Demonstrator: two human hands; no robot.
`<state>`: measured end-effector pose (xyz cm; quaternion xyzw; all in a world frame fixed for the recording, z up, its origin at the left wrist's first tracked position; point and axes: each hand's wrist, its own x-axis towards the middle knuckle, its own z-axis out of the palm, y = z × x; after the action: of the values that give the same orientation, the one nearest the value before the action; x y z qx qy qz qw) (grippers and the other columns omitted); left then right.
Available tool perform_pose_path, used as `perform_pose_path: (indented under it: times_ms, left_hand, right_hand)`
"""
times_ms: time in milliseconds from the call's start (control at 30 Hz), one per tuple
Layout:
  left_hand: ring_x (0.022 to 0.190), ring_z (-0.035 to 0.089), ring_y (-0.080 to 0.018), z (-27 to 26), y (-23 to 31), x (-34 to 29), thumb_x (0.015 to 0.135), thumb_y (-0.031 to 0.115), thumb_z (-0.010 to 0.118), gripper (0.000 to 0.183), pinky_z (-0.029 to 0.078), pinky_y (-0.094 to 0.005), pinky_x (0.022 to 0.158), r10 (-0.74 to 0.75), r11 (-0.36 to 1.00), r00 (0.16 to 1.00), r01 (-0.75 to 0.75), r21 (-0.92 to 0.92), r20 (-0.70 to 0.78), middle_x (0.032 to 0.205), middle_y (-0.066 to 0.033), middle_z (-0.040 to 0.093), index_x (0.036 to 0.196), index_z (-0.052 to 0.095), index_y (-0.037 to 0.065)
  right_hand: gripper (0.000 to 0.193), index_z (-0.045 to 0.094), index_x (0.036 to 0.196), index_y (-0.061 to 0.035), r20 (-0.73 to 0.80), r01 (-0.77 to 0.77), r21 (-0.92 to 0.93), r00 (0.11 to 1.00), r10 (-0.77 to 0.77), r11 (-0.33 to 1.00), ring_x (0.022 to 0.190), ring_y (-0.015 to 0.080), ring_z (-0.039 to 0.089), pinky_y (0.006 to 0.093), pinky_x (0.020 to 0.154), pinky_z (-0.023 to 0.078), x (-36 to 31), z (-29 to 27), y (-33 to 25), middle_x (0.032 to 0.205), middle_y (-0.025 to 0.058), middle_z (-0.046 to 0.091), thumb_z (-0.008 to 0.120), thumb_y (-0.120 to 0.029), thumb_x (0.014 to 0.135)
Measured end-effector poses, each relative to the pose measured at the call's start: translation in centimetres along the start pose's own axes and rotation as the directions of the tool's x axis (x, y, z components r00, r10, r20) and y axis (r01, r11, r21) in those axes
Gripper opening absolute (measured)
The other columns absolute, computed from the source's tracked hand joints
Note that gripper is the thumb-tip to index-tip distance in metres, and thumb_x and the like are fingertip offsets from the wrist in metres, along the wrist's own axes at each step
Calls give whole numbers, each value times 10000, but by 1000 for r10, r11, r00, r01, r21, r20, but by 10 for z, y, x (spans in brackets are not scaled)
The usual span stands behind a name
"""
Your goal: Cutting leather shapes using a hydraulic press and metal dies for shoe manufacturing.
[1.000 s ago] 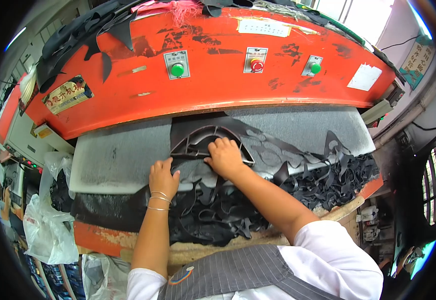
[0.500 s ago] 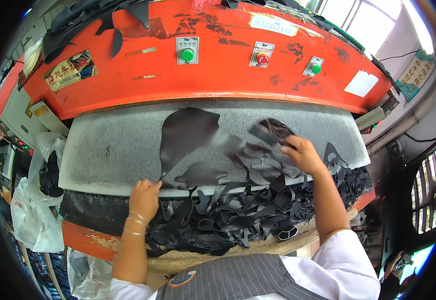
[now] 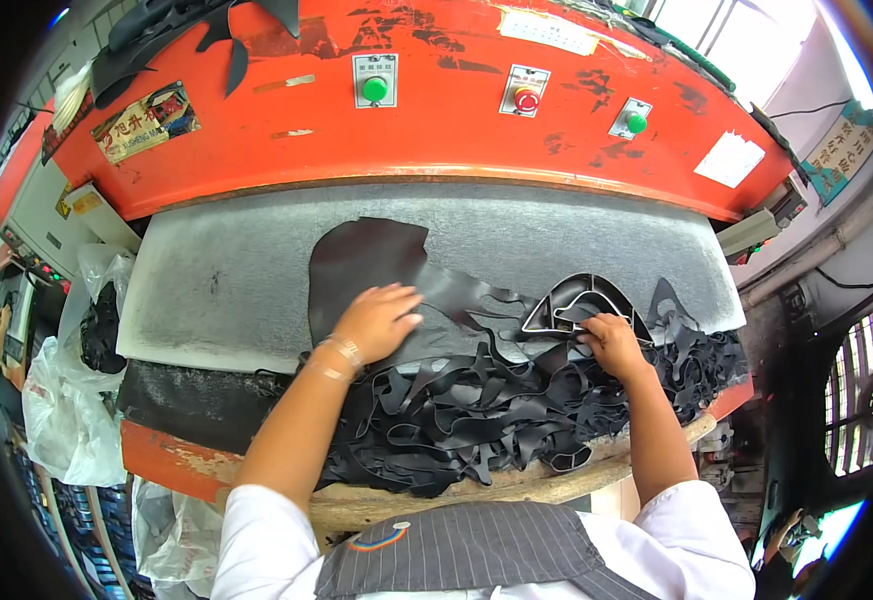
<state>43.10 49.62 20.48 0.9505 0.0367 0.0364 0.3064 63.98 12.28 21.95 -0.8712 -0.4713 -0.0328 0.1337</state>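
Observation:
A dark leather sheet point(image 3: 366, 265) lies on the grey press bed, its right end cut into ragged strips. My left hand point(image 3: 381, 318) rests on its lower part, fingers stretched out and holding nothing. To the right, a curved metal cutting die point(image 3: 564, 292) with thin walls and an inner loop sits on the bed by the strips' ends. My right hand point(image 3: 614, 345) grips the die's near side, fingers curled over its edge. Just below both hands is a heap of black leather offcuts point(image 3: 456, 420).
Behind the bed point(image 3: 226, 270) stands a wide red press beam point(image 3: 456, 140) with a green button point(image 3: 375, 89), a red knob point(image 3: 526, 99) and another green button point(image 3: 636, 123). Clear plastic bags point(image 3: 71, 410) hang at left. A worn ledge point(image 3: 476, 505) runs along the near side.
My left hand has moved from the bed's near edge up and right onto the leather. My right hand has brought the die down toward me from a raised, tilted position. The leather has shifted slightly left.

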Motion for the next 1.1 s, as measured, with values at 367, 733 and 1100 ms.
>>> perform_pose_path:
  times_ms: [367, 733, 1100]
  left_hand:
    - [1464, 176, -292, 8, -18, 43, 966, 493, 389, 600, 131, -470, 1181, -325, 859, 932, 362, 362, -159, 1580, -78, 239, 1492, 336, 208]
    - [1473, 149, -286, -21, -29, -71, 963, 452, 424, 672, 122, -457, 1186, -468, 828, 877, 478, 292, -111, 1590, -96, 198, 1512, 258, 101]
    - [1401, 326, -309, 4, -44, -121, 872, 370, 632, 763, 206, -463, 1159, -344, 873, 893, 418, 252, -289, 1470, -139, 430, 1481, 305, 47]
  right_hand:
    - [264, 663, 992, -68, 55, -86, -78, 994, 91, 993, 980, 302, 557, 411, 880, 426, -26, -8, 13, 960, 102, 604, 722, -207, 775]
    - [438, 662, 1046, -113, -53, -251, -139, 968, 246, 958, 1186, 423, 472, 466, 966, 428, -27, -28, 35, 1309, 241, 474, 807, -336, 698]
    - [456, 714, 1007, -118, 2, -188, 165, 982, 190, 968, 1212, 398, 491, 446, 988, 440, 64, -21, -138, 1284, 228, 526, 781, -455, 708]
